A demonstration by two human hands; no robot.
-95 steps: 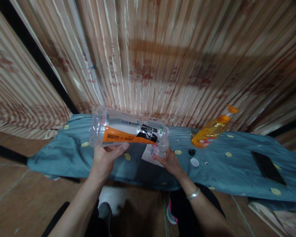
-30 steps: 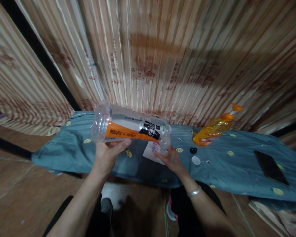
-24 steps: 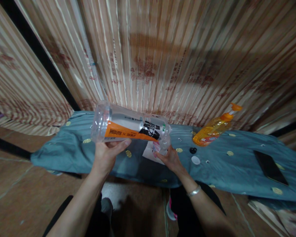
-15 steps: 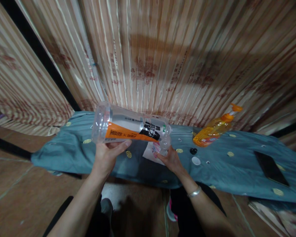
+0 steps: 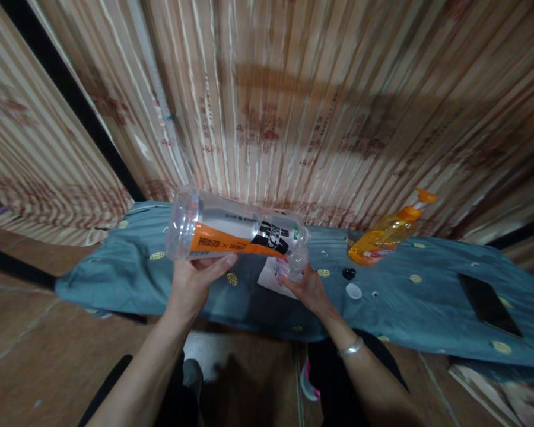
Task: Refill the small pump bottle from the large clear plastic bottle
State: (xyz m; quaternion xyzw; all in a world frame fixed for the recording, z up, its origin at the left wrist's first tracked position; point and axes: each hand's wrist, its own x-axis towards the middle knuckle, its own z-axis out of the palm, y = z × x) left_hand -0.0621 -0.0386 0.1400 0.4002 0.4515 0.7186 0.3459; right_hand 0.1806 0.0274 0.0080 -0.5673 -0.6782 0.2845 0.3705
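A large clear plastic bottle (image 5: 231, 228) with a silver and orange label lies sideways in the air before me. My left hand (image 5: 193, 281) grips it from below near its wide left end, thumb along the label. At the narrower right end, my right hand (image 5: 309, 287) is closed around the bottle's lower part. Beneath that end, a white packet or paper with pink marks (image 5: 271, 277) rests on the blue-green cloth (image 5: 249, 302); whether my right fingers touch it I cannot tell. To the right of that hand lie a small black object (image 5: 349, 273) and a white disc (image 5: 353, 290).
A pump bottle of orange liquid (image 5: 378, 240) leans tilted on the cloth to the right. Farther right lies a black phone (image 5: 489, 302). A pleated curtain (image 5: 267, 118) hangs behind, with a dark pole (image 5: 71, 95) at the left. Tiled floor (image 5: 26, 356) shows below.
Almost nothing differs. The bottle's wide left end sits very slightly lower; both hands keep the same hold.
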